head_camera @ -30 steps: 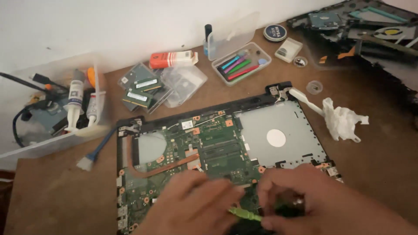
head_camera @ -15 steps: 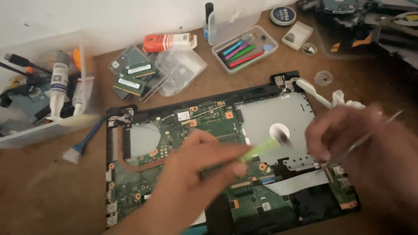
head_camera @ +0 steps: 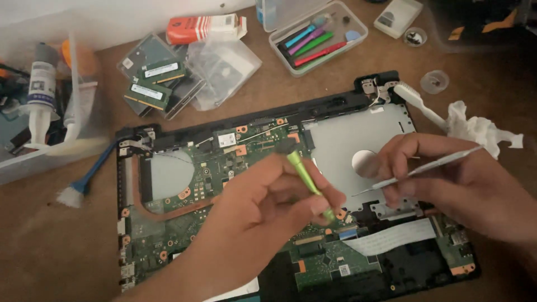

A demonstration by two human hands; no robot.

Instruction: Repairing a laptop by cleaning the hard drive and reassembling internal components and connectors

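Brown wooden tabletop (head_camera: pixel 45 251), opened laptop (head_camera: pixel 358 120) at centre: left hand (head_camera: pixel 263 207) grips a slim green screwdriver (head_camera: pixel 307 179), right hand (head_camera: pixel 464 179) pinches a thin metal spudger (head_camera: pixel 425 166).

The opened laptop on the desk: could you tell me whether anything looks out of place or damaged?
No visible damage. The crumpled white tissue lies loose beside the laptop chassis, and a small blue brush leans against its left edge. The white ribbon cable lies loose across the board.

both hands (head_camera: pixel 268 207) fingers pinched shut
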